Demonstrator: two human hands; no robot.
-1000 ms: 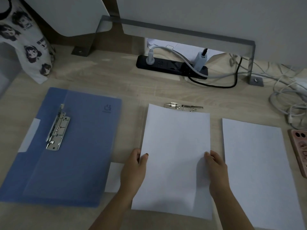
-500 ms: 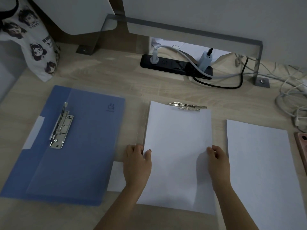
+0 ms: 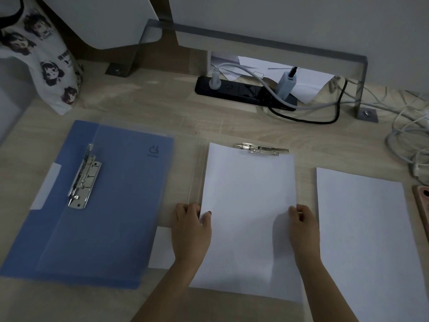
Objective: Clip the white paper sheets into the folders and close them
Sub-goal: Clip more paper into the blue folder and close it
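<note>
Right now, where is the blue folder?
In the head view the blue folder lies flat on the left of the desk, just left of the left hand and the sheet it holds, in front of the printed bag.

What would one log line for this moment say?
left hand: pinches paper sheet, left edge | right hand: holds right edge | sheet top: at metal clip | blue folder: no paper

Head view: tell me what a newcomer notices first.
A white sheet lies in the middle, gripped at its side edges by the left hand and right hand, its top edge at a metal clip. An open blue folder lies to its left, a second sheet to its right.
</note>
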